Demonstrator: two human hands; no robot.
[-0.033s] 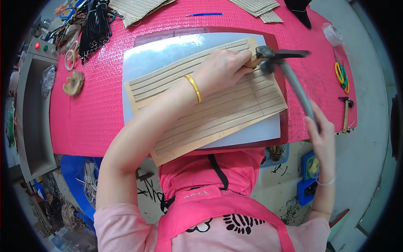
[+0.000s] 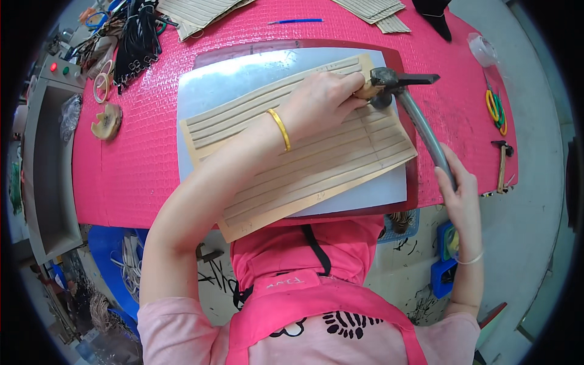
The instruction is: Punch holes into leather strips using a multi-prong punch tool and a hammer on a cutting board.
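My left hand point(image 2: 328, 97), a yellow bangle at its wrist, is closed round a short wooden-handled tool point(image 2: 367, 90) with a dark metal head; its exact kind is unclear. My right hand point(image 2: 455, 182) grips the grey handle of a hammer point(image 2: 424, 129). The hammer's dark head overlaps the tool's head from this view, so whether they touch I cannot tell. Beneath my left hand and forearm lies a tan sheet with long strips in rows point(image 2: 292, 170). That sheet rests tilted on a pale board point(image 2: 350, 198), its near left corner hanging past the table edge.
A pink-covered table point(image 2: 140, 182) surrounds the board. Further strip sheets point(image 2: 201, 15) and a blue pen point(image 2: 296, 21) lie at the back. Black cords point(image 2: 139, 42) and a tape roll point(image 2: 107, 121) are on the left. Scissors point(image 2: 496, 109) and another small hammer point(image 2: 502, 164) sit at right.
My right hand and the hammer have shifted slightly left, and the hammer now looks sharp where it was blurred. My left hand and its tool have stayed in place.
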